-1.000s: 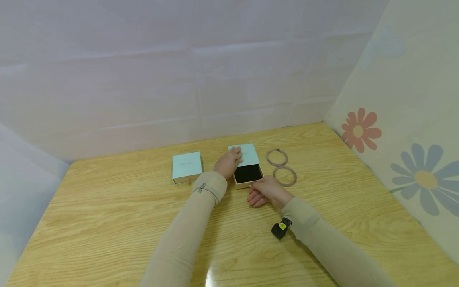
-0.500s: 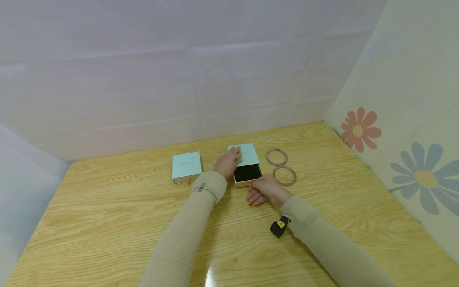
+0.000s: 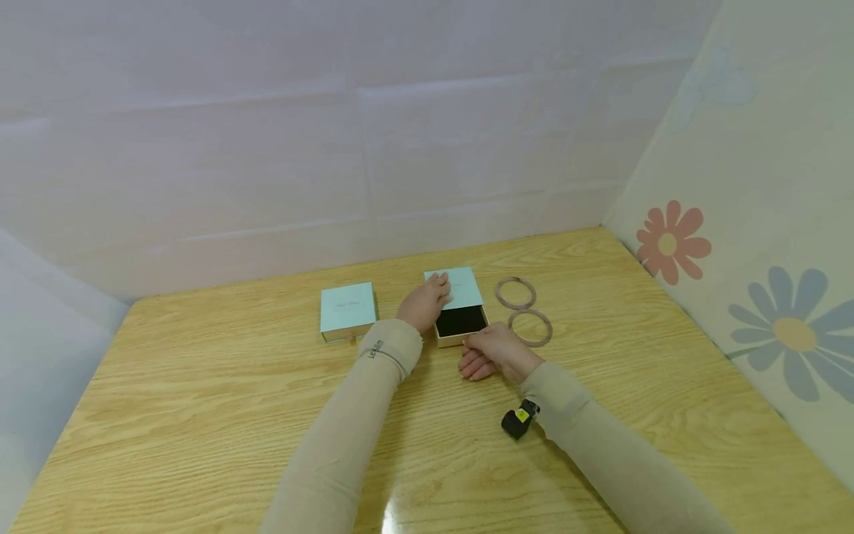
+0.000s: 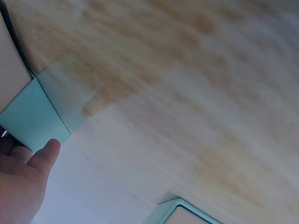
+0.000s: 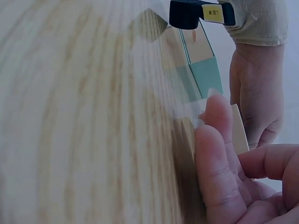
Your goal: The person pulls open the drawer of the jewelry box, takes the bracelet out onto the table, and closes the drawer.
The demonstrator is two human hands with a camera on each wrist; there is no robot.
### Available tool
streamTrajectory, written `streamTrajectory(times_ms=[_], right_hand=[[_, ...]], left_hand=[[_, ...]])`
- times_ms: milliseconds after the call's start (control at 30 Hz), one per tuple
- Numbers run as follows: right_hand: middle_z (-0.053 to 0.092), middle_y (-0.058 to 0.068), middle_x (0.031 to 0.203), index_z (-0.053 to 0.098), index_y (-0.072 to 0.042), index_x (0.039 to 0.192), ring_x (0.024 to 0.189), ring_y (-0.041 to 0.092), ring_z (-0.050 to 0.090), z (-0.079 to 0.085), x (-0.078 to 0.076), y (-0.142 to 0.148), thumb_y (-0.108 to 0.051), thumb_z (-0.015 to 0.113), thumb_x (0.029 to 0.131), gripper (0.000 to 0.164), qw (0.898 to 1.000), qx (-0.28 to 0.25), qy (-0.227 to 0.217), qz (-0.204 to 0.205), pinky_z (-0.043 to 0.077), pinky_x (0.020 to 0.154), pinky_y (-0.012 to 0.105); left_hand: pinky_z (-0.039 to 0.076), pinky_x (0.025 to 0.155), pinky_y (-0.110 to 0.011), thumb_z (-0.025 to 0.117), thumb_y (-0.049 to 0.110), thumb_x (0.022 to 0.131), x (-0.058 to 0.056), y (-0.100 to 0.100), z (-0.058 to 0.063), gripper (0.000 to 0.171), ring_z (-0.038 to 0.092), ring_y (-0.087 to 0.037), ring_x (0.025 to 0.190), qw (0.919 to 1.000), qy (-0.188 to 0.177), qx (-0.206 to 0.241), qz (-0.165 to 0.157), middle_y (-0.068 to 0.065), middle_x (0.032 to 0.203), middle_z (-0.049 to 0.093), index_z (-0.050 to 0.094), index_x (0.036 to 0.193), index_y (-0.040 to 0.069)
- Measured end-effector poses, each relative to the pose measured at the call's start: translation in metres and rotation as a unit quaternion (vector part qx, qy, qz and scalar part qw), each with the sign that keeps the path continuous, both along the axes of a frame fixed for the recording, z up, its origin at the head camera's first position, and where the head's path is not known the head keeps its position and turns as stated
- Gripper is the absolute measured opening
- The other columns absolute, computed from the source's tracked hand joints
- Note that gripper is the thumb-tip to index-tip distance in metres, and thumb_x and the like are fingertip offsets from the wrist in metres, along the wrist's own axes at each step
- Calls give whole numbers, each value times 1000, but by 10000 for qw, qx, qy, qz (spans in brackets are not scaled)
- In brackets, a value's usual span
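In the head view, a pale teal drawer-style gift box [image 3: 462, 285] stands with its drawer [image 3: 451, 342] partly pulled out toward me, showing a black lining. My left hand [image 3: 423, 305] grips the box's cover, fingers over the top; in the left wrist view its thumb lies against the teal side [image 4: 37, 114]. At the drawer's front edge, my right hand [image 3: 497, 354] pinches with thumb and index finger, the other fingers curled below. Its fingertips hide the spot it holds. Two pinkish bangles, a far one [image 3: 515, 305] and a nearer one [image 3: 531, 345], lie right of the box.
A second teal box [image 3: 347, 310], closed, with a small tab at its front, stands to the left on the wooden table [image 3: 220, 415]. A white cloth wall [image 3: 267, 148] rises behind, and a flower-printed one [image 3: 747, 222] on the right.
My right hand and the drawer front have shifted very slightly away from me, so the drawer sits a little further in. The left hand, the bangles and the second box stay put.
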State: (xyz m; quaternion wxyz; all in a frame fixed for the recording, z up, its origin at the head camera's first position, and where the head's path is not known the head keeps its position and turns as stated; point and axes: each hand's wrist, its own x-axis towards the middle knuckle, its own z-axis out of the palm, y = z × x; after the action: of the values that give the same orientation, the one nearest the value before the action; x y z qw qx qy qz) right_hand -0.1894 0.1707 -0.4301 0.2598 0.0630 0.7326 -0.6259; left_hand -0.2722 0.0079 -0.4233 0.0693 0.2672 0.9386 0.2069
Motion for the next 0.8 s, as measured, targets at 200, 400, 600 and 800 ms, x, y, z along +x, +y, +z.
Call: streamTrajectory(times_ms=[200, 400, 600, 800], right_hand=[[68, 10, 70, 61, 16, 101, 57, 14, 67, -1, -1, 0, -8, 44, 101, 29, 10000, -2, 17, 9, 61, 54, 27], [68, 10, 69, 61, 16, 101, 57, 14, 67, 0, -2, -1, -8, 45, 100, 29, 10000, 31, -32, -34, 61, 53, 27], [68, 10, 70, 62, 15, 101, 57, 15, 67, 0, -5, -1, -8, 45, 100, 28, 9999, 65, -72, -72, 61, 54, 28], [68, 10, 70, 62, 14, 101, 57, 15, 67, -2, -7, -2, -8, 45, 100, 28, 9999, 59, -90, -98, 61, 54, 29]], left_hand=[[25, 119, -33, 44, 19, 105, -1, 0, -1, 45, 22, -25, 145, 10000, 41, 5, -11, -10, 156, 29, 41, 147, 2], [26, 119, -33, 44, 19, 105, -2, 0, -2, 45, 21, -25, 145, 10000, 52, -19, -41, -10, 156, 28, 40, 147, 2], [26, 119, -33, 44, 19, 105, -1, -1, -1, 46, 21, -26, 145, 9999, 68, -49, -72, -11, 156, 28, 40, 147, 2], [25, 119, -33, 43, 19, 105, -1, -1, 0, 46, 21, -26, 145, 10000, 41, -7, -67, -11, 156, 28, 40, 147, 2]])
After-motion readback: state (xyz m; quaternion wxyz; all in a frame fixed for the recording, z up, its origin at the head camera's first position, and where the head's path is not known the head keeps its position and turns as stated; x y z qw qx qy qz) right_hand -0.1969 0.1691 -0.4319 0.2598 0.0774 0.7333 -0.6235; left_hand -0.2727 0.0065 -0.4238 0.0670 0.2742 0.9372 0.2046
